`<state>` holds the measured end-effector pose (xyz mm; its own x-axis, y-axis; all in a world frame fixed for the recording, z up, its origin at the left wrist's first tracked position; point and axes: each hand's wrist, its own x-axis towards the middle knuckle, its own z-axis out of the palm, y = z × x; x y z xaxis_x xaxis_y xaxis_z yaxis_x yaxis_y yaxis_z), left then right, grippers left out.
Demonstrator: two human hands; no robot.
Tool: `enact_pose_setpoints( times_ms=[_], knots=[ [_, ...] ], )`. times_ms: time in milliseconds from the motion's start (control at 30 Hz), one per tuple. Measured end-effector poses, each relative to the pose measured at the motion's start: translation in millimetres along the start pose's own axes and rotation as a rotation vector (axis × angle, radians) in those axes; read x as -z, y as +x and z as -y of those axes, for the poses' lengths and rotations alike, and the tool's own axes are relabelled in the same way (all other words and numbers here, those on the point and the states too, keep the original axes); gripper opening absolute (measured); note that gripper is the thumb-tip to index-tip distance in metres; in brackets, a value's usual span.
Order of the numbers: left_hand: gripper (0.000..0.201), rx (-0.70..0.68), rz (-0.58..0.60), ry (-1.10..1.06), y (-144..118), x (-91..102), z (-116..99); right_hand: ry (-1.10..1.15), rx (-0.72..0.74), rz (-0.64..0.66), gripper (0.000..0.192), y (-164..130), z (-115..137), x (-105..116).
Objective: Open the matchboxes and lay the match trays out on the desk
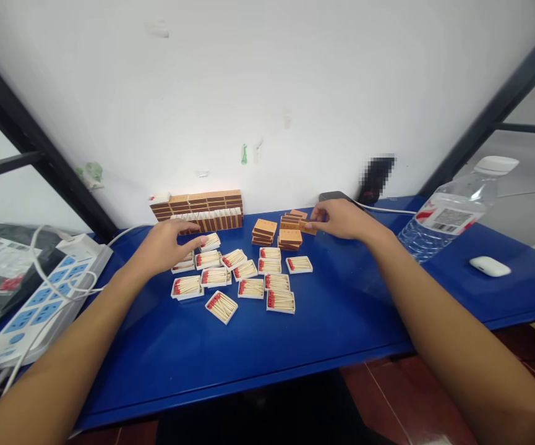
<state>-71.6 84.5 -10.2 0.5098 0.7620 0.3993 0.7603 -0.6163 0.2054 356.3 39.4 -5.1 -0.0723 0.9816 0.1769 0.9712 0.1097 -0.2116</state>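
I judge this a pickup: left hand (167,244), fingers apart, beside a match tray (211,241); right hand (340,218) at a matchbox sleeve (308,228), grip unclear, calling for careful pinching.

On the desk (341,327), match trays (251,288) lie around lower centre; matchbox stacks (264,228) stand behind them, a matchbox row (206,203) behind left. Power strip (47,296) far left; bottle (450,213) and earbud case (490,266) right.
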Motion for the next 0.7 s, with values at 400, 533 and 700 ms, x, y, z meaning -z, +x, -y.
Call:
enact_pose_setpoints(
  times_ms=[400, 533, 700],
  knots=[
    [0.030, -0.319, -0.328, 0.104, -8, 1.7, -37, 0.290, 0.004, -0.201, 0.027, -11, 15, 19],
    [0.049, -0.473, -0.397, 0.061, -16, -1.1, -67, 0.796, 0.134, -0.097, 0.039, -31, 68, 16],
    [0.056, -0.580, -0.423, -0.020, -26, -7.9, -94, 1.119, 0.279, 0.072, 0.041, -54, 123, -15]
  ],
)
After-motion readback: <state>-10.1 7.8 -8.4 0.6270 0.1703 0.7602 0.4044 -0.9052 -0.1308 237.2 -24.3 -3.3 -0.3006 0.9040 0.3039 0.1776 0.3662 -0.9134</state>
